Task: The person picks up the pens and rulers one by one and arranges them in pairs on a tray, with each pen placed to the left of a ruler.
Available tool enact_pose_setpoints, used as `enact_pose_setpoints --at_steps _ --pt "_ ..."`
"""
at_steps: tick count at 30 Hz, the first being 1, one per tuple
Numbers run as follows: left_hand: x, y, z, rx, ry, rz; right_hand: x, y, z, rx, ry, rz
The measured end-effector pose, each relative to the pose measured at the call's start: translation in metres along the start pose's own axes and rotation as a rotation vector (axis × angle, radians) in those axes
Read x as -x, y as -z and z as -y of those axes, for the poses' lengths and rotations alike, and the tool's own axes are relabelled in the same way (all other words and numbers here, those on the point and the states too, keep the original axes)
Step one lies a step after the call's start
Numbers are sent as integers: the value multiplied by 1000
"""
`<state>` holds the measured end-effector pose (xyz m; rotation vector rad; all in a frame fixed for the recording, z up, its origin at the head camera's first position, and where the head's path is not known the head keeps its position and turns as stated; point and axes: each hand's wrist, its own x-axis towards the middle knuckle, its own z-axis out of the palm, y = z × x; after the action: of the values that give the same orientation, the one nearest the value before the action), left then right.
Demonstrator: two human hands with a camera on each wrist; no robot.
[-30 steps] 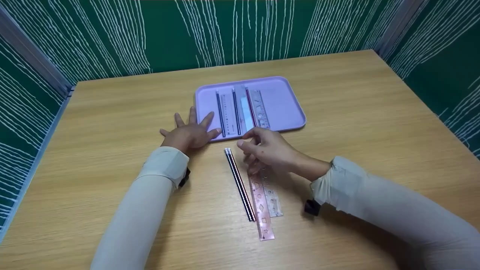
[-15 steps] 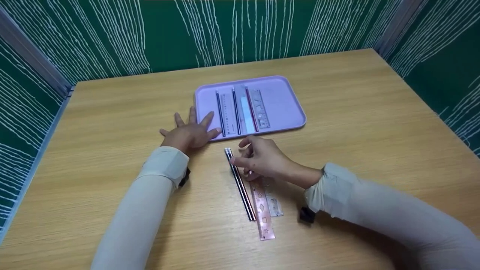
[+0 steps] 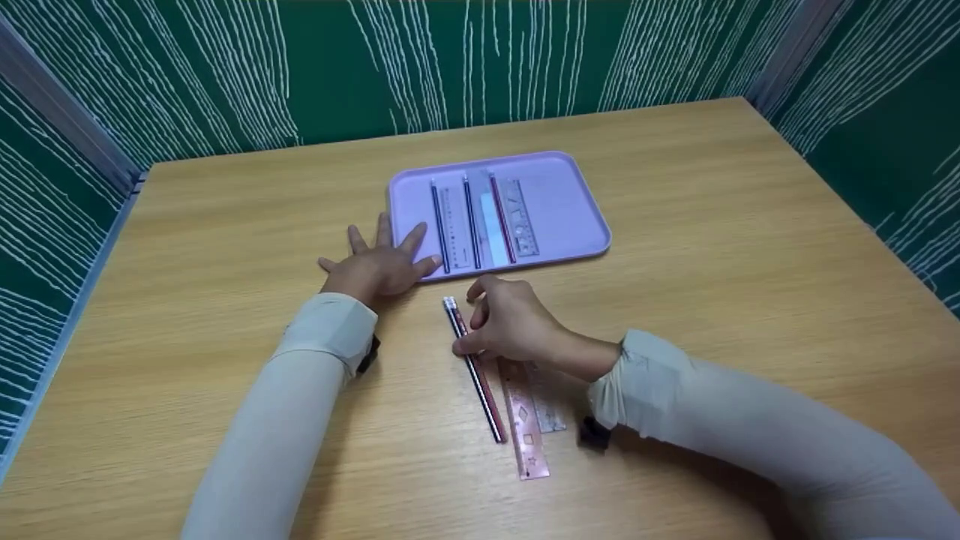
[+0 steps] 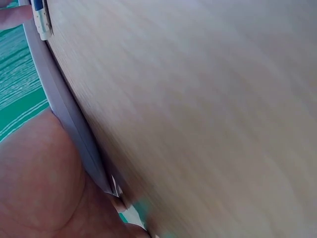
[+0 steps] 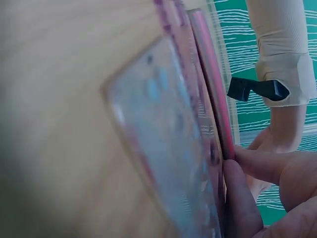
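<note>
My left hand (image 3: 379,266) lies with fingers spread over the near left corner of a purple tray (image 3: 566,214); part of the palm shows beside the tray's rim in the left wrist view. Just in front of the tray, my right hand (image 3: 517,322) pinches a dark pencil (image 3: 484,397) and a red pencil (image 5: 218,89) lying side by side, thumb on their left. Under and beside that hand lie a pink stencil ruler (image 3: 529,442) and a clear ruler (image 3: 551,416), their upper ends hidden by the hand.
On the tray, a dark pencil (image 3: 439,225), a clear ruler (image 3: 455,232), another dark pencil (image 3: 472,225), a light blue ruler (image 3: 493,232), a red pencil (image 3: 503,221) and a stencil ruler (image 3: 523,217) lie in a row. Green walls surround the wooden table (image 3: 712,225).
My right hand has come back from the tray's near edge, down and left, and taken hold of the pencils. Their upper ends have shifted slightly left. My left hand stays put.
</note>
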<state>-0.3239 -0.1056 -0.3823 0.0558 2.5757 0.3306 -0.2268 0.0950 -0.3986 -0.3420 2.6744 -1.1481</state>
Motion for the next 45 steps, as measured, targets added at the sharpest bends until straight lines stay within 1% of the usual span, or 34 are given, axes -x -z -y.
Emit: enact_pose_setpoints --at_steps 2,3,6,11,14,16,22,32,41,45 --pt "0 0 0 -3 0 -4 0 0 -1 54 32 -19" --pt "0 0 0 -4 1 -4 -1 0 -1 46 37 -17" --pt "0 1 -1 -1 7 -3 0 1 -2 -31 10 6" --pt "0 0 -1 5 5 -2 1 3 -2 -209 -90 51" --pt "0 0 0 7 1 -3 2 4 -3 -263 -115 62" --pt "1 0 1 7 -3 -1 2 4 -4 -280 -121 69" --pt "1 -1 2 12 -21 -3 2 8 -8 -318 -117 90" --pt "2 0 1 30 -8 0 2 12 -14 -355 -92 93" --pt "0 0 1 33 -11 2 -1 24 -24 -485 -99 170" --pt "-1 0 2 33 -7 4 -3 28 -27 -537 -111 189"
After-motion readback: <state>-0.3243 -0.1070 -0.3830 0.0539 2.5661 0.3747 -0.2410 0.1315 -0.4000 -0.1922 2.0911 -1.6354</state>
